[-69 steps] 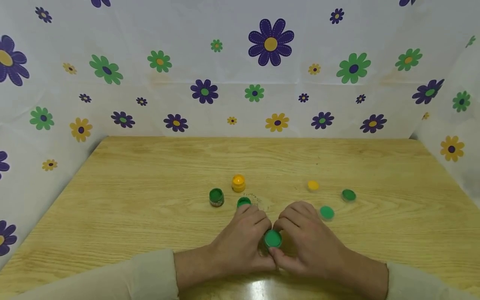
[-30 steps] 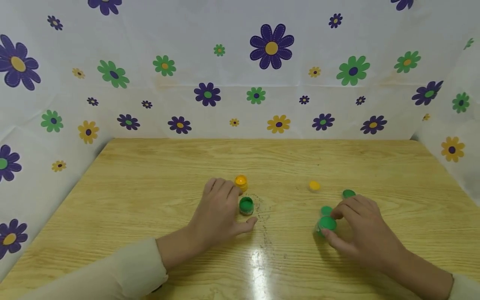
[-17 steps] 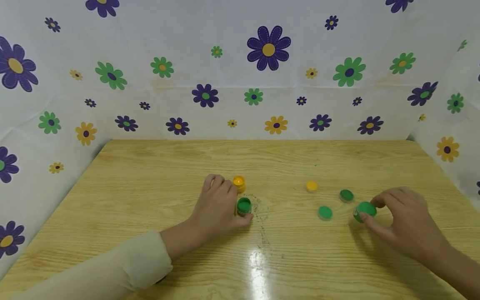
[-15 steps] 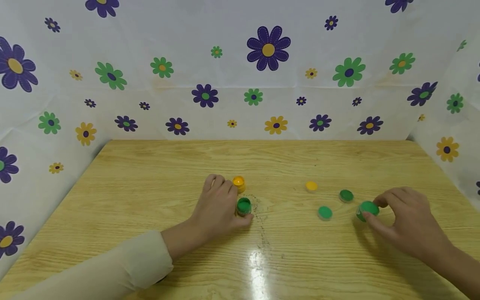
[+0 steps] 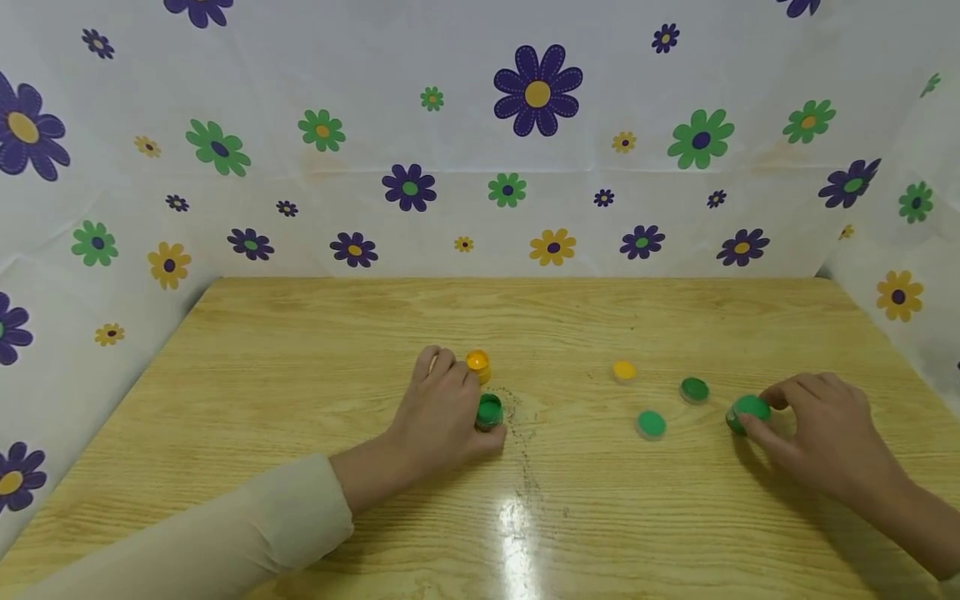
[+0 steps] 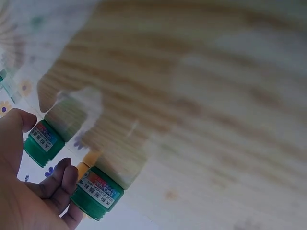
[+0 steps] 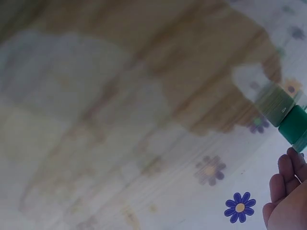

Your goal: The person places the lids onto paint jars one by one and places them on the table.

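My right hand (image 5: 828,437) pinches a green paint jar (image 5: 752,407) with a green lid on, low at the table's right side. In the right wrist view the jar's base meets its reflection, with fingers (image 7: 285,167) at its lid end. Around an uncapped green paint jar (image 5: 490,408) left of centre lies my left hand (image 5: 442,412), its thumb beside the jar. The left wrist view shows loosely curled fingers (image 6: 62,179) between that jar (image 6: 44,142) and a second green jar (image 6: 97,192), which the hand hides in the head view.
An uncapped yellow paint jar (image 5: 478,365) stands just behind the left hand. Three loose lids lie right of centre: yellow (image 5: 624,371), dark green (image 5: 694,390) and lighter green (image 5: 651,425). Dark specks (image 5: 525,454) mark the wooden table (image 5: 337,317). Floral sheeting (image 5: 450,200) encloses it.
From between both hands near the front, the capped green jar has gone right with my right hand and lower to the table. My left hand has moved left and back to the uncapped jars.
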A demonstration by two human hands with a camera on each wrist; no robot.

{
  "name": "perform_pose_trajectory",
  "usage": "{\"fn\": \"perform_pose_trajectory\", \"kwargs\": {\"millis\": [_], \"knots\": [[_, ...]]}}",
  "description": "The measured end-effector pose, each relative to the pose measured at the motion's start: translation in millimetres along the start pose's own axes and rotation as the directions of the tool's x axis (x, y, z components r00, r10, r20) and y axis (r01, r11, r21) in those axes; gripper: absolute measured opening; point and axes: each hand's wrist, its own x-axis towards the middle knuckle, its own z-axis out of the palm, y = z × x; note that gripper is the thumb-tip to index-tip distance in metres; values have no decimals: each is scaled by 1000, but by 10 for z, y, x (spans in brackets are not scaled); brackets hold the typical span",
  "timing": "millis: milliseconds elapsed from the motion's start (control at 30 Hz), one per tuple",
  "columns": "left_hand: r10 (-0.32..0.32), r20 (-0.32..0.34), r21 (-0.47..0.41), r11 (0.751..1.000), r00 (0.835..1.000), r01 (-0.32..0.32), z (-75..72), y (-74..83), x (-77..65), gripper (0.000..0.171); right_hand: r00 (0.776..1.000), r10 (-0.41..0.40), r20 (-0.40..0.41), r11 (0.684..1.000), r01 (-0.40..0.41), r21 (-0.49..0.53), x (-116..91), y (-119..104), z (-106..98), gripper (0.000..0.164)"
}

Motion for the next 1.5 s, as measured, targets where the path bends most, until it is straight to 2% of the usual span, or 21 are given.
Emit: {"fn": "perform_pose_trajectory", "kwargs": {"millis": [167,300,500,767,933,1033,1133,1367,1500], "knots": [[-14,25,-30,999,1000,14,-4,-4,16,39,1000,14,14,1000,-14,1,14,-3,5,33],[-8,9,-42,999,1000,9,-5,-3,5,36,1000,25,17,1000,-25,3,27,-37,5,36],[12,-25,-54,998,1000,-13,-27,6,-39,36,1000,-11,-25,1000,12,24,59,-109,-3,36],[98,-92,-56,993,991,-103,-70,82,-140,32,991,-102,-86,990,110,88,146,-314,14,27],[184,-168,-35,981,968,-192,-83,162,-202,32,978,-185,-96,981,190,45,169,-490,70,28],[225,-207,-9,973,952,-232,-92,221,-245,34,978,-203,-46,979,203,5,177,-626,97,29],[246,-218,0,968,944,-252,-110,283,-290,35,980,-198,23,980,198,-6,185,-766,118,31],[273,-189,-39,958,943,-285,-163,412,-392,37,969,-171,176,983,180,-39,222,-955,145,39],[281,-176,-51,954,943,-294,-186,453,-408,36,961,-161,224,981,181,-71,235,-977,183,37]]}}
